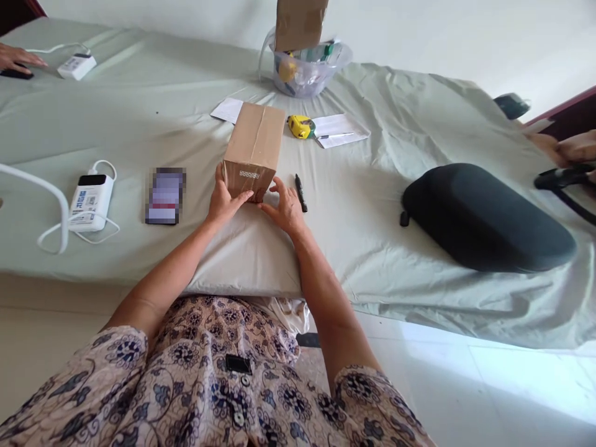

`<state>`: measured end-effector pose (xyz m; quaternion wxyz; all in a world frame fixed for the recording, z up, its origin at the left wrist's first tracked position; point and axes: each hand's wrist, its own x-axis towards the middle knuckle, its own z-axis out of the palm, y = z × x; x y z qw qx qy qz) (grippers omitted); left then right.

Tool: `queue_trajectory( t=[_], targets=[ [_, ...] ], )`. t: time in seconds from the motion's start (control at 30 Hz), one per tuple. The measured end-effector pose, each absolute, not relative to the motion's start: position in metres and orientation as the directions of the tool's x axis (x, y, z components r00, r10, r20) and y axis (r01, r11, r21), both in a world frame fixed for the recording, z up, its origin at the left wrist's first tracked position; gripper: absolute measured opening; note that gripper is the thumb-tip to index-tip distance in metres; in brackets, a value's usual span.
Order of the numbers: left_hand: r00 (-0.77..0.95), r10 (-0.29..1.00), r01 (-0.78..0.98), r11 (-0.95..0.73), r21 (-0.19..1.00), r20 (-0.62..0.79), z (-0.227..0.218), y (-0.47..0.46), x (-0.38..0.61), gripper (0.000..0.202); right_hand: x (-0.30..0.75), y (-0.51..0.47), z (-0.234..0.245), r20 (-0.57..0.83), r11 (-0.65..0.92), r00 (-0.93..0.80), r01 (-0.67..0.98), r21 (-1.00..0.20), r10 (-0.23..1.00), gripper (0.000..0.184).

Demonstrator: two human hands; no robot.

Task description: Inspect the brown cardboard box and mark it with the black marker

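A brown cardboard box (255, 139) sits on the cloth-covered table in front of me, taped along its top, with white printed marks on its near face. My left hand (223, 200) grips its left near corner, the thumb across the lower front. At the right near corner is my right hand (284, 208), its thumb at the bottom edge and its fingers curled by the side. The box hides some of the left fingertips. Just right of that hand lies a black marker (300, 192).
Behind the box are a yellow tape measure (302, 126), white paper (342, 130) with a pen, and a clear basket (302, 77) of items. Left lie a phone (165, 195) and a white power bank (92, 202) with a cable. A black case (487, 217) stands right. Other people's hands (18, 58) show at both sides.
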<state>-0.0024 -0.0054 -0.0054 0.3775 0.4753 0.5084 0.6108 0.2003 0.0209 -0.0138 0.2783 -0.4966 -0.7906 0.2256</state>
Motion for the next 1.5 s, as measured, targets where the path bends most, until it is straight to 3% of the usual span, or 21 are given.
queue_trajectory(
  t=[0.2,0.4,0.6,0.7,0.83,0.93,1.2,1.5],
  targets=[
    [-0.313,0.935,0.16,-0.123,0.979,0.168,-0.018,-0.005,0.001,0.099,0.195,0.021,-0.019,0.19,0.385,-0.347,0.673,-0.632,0.918,0.083],
    [-0.242,0.916,0.228,-0.267,0.936,0.321,-0.011,-0.015,0.007,0.109,0.194,0.018,-0.016,0.242,0.383,-0.299,0.654,-0.653,0.923,0.085],
    [-0.257,0.882,0.324,-0.306,0.895,0.395,-0.007,-0.017,0.007,0.114,0.191,0.013,-0.015,0.276,0.378,-0.259,0.621,-0.686,0.926,0.086],
    [-0.259,0.863,0.402,-0.313,0.861,0.434,-0.01,-0.014,0.004,0.108,0.191,0.016,-0.02,0.38,0.436,-0.225,0.587,-0.682,0.897,0.081],
    [-0.227,0.853,0.543,-0.289,0.788,0.469,-0.017,-0.011,-0.003,0.103,0.192,0.023,-0.027,0.614,0.606,-0.161,0.472,-0.64,0.773,0.072],
    [-0.217,0.839,0.557,-0.314,0.769,0.5,-0.021,-0.009,-0.007,0.1,0.193,0.025,-0.028,0.684,0.668,-0.13,0.401,-0.626,0.718,0.06],
    [-0.146,0.858,0.442,-0.388,0.809,0.492,-0.026,-0.007,-0.01,0.09,0.195,0.019,-0.021,0.655,0.645,-0.066,0.272,-0.714,0.753,0.042],
    [0.02,0.82,0.522,-0.497,0.693,0.573,-0.031,0.0,-0.016,0.077,0.199,0.02,-0.024,0.515,0.502,-0.045,0.315,-0.806,0.856,0.057]
  ],
)
